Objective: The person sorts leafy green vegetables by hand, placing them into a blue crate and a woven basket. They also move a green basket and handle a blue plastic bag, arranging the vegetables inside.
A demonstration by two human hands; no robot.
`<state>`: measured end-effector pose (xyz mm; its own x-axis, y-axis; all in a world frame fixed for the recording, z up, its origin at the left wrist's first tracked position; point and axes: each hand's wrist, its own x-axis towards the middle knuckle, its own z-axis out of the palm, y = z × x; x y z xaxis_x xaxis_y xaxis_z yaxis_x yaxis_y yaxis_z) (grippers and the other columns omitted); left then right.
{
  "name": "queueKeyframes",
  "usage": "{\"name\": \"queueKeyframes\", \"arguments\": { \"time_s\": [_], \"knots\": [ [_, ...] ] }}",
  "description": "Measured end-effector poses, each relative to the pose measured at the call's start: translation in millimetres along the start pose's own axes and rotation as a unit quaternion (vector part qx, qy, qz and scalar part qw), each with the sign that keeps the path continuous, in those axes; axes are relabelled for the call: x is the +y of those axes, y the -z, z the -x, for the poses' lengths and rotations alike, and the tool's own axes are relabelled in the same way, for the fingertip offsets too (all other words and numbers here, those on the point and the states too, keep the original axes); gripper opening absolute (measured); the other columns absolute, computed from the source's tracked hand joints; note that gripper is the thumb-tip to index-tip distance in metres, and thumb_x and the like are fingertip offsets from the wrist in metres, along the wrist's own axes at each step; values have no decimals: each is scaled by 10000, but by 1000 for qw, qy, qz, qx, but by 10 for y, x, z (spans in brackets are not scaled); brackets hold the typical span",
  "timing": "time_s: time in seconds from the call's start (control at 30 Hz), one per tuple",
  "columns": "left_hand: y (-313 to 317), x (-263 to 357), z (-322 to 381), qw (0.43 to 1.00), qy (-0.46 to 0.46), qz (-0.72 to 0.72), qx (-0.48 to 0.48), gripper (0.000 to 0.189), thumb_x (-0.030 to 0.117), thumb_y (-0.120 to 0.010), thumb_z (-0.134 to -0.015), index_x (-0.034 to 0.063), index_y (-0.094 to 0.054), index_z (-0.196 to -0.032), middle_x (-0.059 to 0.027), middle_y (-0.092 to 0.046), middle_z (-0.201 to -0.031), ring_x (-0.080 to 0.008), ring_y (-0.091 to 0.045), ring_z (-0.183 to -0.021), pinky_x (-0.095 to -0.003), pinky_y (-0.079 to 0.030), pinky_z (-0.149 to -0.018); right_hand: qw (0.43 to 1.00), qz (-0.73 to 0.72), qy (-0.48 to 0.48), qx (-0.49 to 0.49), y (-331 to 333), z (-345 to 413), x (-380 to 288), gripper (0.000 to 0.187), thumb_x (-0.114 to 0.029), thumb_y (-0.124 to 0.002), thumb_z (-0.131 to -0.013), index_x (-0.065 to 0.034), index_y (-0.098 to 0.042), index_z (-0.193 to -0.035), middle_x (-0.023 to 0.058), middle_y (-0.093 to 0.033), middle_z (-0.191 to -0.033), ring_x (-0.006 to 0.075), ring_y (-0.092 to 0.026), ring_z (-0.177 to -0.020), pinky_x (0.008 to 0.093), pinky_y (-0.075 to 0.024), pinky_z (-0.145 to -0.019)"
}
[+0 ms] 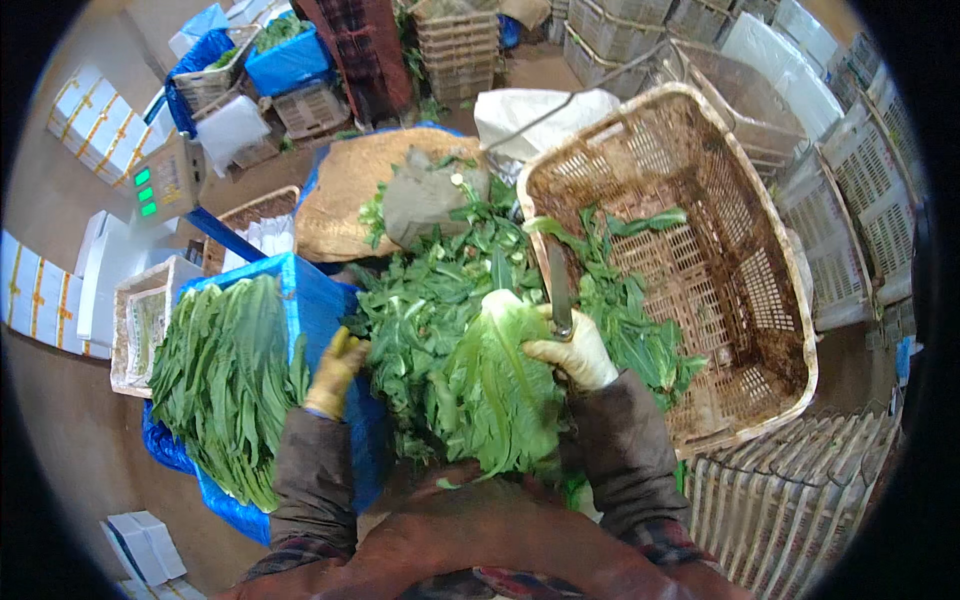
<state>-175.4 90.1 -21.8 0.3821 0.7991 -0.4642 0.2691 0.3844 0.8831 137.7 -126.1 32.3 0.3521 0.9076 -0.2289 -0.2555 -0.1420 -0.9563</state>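
My right hand, in a pale work glove, grips a knife with its blade pointing up and away. The same hand's fingers and thumb hold the side of a light green head of leaf lettuce, cut base away from me, leaves hanging toward my lap. Below it spreads a heap of loose green leaves. My left hand, in a yellowed glove, is beside the blue-lined crate with fingers apart, nothing visible in it. Long-leaved greens lie in rows inside that crate.
A dirty plastic basket tilts at the right, with several leaves over its near side. A scale display on a blue post stands at the left. Beyond the heap lies a brown sack. Stacked crates and white foam boxes stand farther back.
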Motion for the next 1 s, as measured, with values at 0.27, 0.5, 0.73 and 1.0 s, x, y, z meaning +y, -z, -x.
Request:
{"name": "queueKeyframes", "arguments": {
  "time_s": [0.27, 0.5, 0.73, 1.0],
  "knots": [
    [-758, 75, 279, 949, -39, 118, -291, 677, 78, -818, -792, 9, -516, -1394, -19, -664, -1181, -113, -602, -1026, -281, -494, -913, 997, 51, -36, -53, -132, -276, -364, 455, -144, -848, -773, 16, -694, -1170, 30, -694, -1007, 104, -634, -883, 267, -518, -787],
    [-624, 301, 614, 968, -44, 135, -206, 656, 14, -845, -775, 17, -537, -1354, -12, -677, -1121, -104, -637, -921, -252, -530, -818, 925, 364, 104, 26, 37, -16, -422, 702, -253, -838, -780, -114, -553, -1406, 108, -542, -1429, 249, -553, -1232, 388, -467, -1041],
    [-423, 464, 932, 905, -407, -90, -84, 1303, 614, -852, -646, 57, -158, -1598, -125, -149, -1672, -293, -117, -1535, -421, -107, -1233, 989, 61, 37, -132, -1134, 189, -686, 589, -187, -829, -842, 22, -582, -1334, 31, -661, -1147, 108, -597, -976, 260, -491, -875],
    [-125, 373, 1754, 809, -328, 468, -136, 1182, 482, -887, -693, 233, -165, -1594, -211, -403, -1532, -453, -371, -1409, -650, -300, -1158, 978, 47, 184, -83, -989, 103, -1029, 462, -158, -732, -897, -45, -603, -1326, 63, -668, -1200, 84, -585, -881, 246, -496, -799]
  ]
}}
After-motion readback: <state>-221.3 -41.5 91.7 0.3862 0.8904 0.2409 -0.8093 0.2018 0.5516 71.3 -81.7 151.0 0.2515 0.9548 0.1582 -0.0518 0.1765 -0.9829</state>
